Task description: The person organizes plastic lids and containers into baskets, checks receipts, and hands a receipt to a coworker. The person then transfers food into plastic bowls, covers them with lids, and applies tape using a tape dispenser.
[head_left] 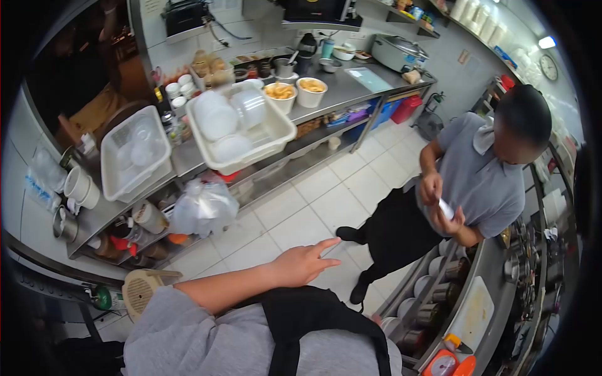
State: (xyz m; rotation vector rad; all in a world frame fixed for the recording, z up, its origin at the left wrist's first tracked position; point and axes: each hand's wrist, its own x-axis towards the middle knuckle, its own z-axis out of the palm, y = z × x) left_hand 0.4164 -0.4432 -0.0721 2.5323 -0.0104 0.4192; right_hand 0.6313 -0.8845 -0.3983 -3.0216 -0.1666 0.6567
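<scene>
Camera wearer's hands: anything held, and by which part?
Left hand: nothing held; it is open in the air. Right hand can't be made out, so can't tell.

Bulging clear bag (204, 205) apparently hanging below counter (186, 158).

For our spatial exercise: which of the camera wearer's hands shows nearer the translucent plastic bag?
Left. The left hand extends apart from the translucent plastic bag, lower and to its right in view; the right hand cannot be made out.

apron (306, 313): black | co-worker's shirt (492, 188): grey | tub (285, 133): off-white | bin (406, 109): red | floor tiles (295, 203): white
</scene>
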